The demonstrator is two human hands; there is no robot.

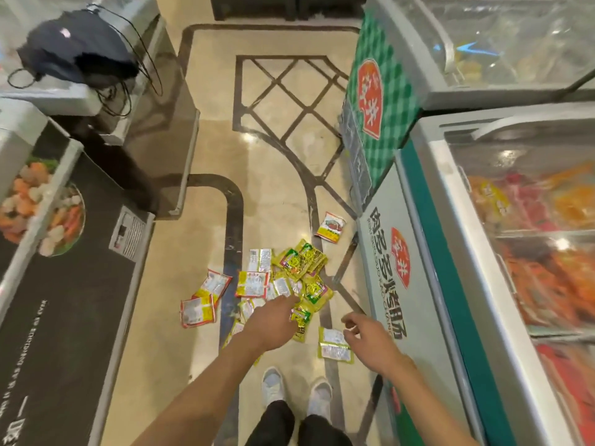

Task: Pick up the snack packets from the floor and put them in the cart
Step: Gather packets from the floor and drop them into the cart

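Several snack packets lie scattered on the polished floor ahead of my feet. A yellow-green heap (302, 262) forms the middle, with red-and-white packets (199, 310) to its left. One red packet (330, 226) lies apart by the freezer base, and a yellow one (335, 344) lies face down near my feet. My left hand (273, 320) stretches out above the near edge of the heap, fingers extended, holding nothing I can make out. My right hand (370, 339) hovers over the face-down yellow packet, fingers loosely curled and empty. No cart is in view.
Glass-topped chest freezers (515, 220) line the right side of the aisle. A dark freezer cabinet (64, 284) lines the left, with a dark bag (80, 49) and cables on a further unit. My white shoes (272, 384) stand just behind the packets.
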